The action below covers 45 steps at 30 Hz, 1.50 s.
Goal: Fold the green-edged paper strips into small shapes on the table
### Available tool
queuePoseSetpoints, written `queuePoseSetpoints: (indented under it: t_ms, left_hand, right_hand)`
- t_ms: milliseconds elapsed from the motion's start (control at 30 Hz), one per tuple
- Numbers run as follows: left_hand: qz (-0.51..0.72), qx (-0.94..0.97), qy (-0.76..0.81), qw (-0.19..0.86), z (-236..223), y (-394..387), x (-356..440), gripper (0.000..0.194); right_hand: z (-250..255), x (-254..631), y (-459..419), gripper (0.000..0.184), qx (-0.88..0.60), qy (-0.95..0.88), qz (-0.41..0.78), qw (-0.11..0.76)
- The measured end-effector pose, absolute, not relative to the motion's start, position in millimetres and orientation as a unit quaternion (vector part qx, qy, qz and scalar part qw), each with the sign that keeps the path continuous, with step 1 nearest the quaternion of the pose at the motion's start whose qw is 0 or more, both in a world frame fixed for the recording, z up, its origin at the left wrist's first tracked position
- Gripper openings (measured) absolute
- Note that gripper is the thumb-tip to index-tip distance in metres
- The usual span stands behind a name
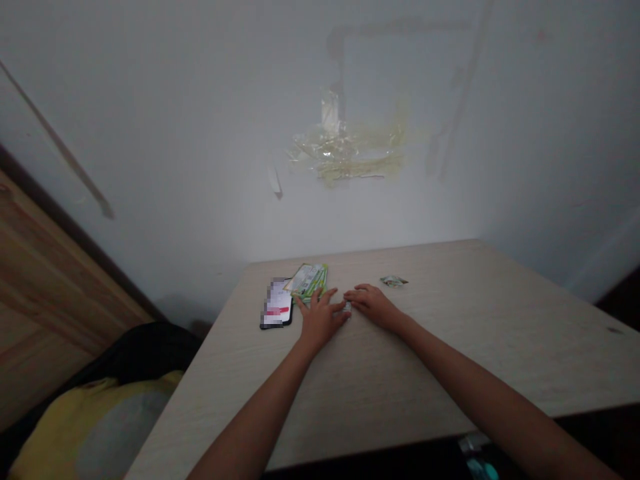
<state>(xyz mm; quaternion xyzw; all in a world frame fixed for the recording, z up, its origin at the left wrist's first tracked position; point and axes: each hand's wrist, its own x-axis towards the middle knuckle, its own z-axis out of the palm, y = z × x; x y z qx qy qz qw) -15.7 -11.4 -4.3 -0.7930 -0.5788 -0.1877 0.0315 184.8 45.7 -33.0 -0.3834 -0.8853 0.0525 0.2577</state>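
Near the middle of the table, a small pale piece point(348, 307) lies between my two hands; it is mostly covered and its kind cannot be made out. My left hand point(320, 321) has its thumb and index finger closed at the piece, while its other fingers spread toward several green-and-white printed packets or cards point(309, 280). From the other side, my right hand point(375, 307) comes in with bent fingers pressed together at the piece's far edge. Beside the green stack lies a phone point(278, 307) with a lit screen, partly blurred out.
A small green-and-white foil-like piece point(394, 281) lies beyond my right hand on the wooden table point(380, 387). The wall point(200, 133) behind carries peeling clear tape point(345, 147). At lower left are a yellow-and-grey soft item point(110, 420) and wooden panelling point(45, 280).
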Motion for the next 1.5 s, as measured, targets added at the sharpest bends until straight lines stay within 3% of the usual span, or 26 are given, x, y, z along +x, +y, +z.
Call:
queuePoseSetpoints:
  t_ms: [267, 967, 1500]
  left_hand:
    - [-0.212, -0.785, -0.579, 0.067, -7.5, -12.7, -10.9, 0.029]
    - [-0.201, -0.768, -0.606, 0.047, -5.9, -14.5, -10.5, 0.033]
    - [-0.204, -0.759, -0.616, 0.058, -3.9, -16.5, -12.1, 0.03]
  right_hand:
    - [-24.8, 189.7, 31.3, 0.024, -0.352, -0.867, 0.069, 0.344]
    - [-25.4, 190.4, 26.0, 0.026, -0.367, -0.877, 0.023, 0.309]
    - [-21.7, 186.4, 20.0, 0.021, -0.291, -0.895, 0.008, 0.337]
